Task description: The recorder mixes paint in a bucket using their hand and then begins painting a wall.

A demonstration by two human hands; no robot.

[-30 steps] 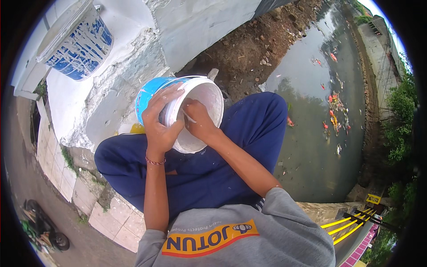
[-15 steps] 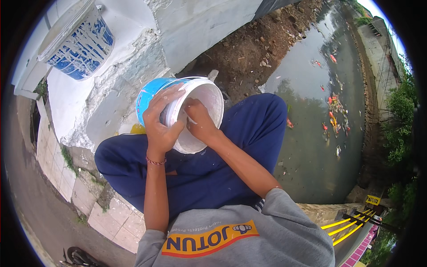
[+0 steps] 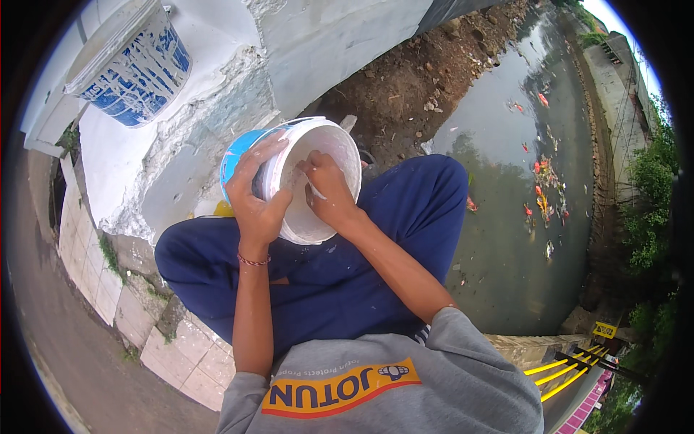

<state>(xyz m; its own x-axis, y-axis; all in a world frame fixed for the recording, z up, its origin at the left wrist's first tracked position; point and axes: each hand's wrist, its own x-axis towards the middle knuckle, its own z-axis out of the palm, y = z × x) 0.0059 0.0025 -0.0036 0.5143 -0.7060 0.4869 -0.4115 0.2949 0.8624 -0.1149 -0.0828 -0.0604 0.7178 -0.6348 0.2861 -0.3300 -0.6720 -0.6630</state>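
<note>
A blue and white paint bucket (image 3: pixel 341 148) lies tilted above my lap, its mouth turned toward me. White residue coats its inner wall. My left hand (image 3: pixel 259 192) grips the bucket's left side, fingers spread over the outside and the thumb by the rim. Inside the mouth, my right hand (image 3: pixel 329 189) is closed, its fingers curled near the inner wall. Something small and white shows at the right hand's palm; whether it is a held thing or paint I cannot tell.
Another blue and white bucket (image 3: pixel 137 72), streaked with dried paint, stands on the white ledge (image 3: pixel 210 94) at upper left. Murky water (image 3: pixel 506 239) with floating litter lies to the right, below. Yellow rails (image 3: pixel 567 372) are at lower right, pale paving tiles (image 3: pixel 173 351) at lower left.
The bucket has turned slightly, its mouth facing me more. My right hand has shifted a little up within the mouth, its fingers less bunched. My left hand keeps its hold.
</note>
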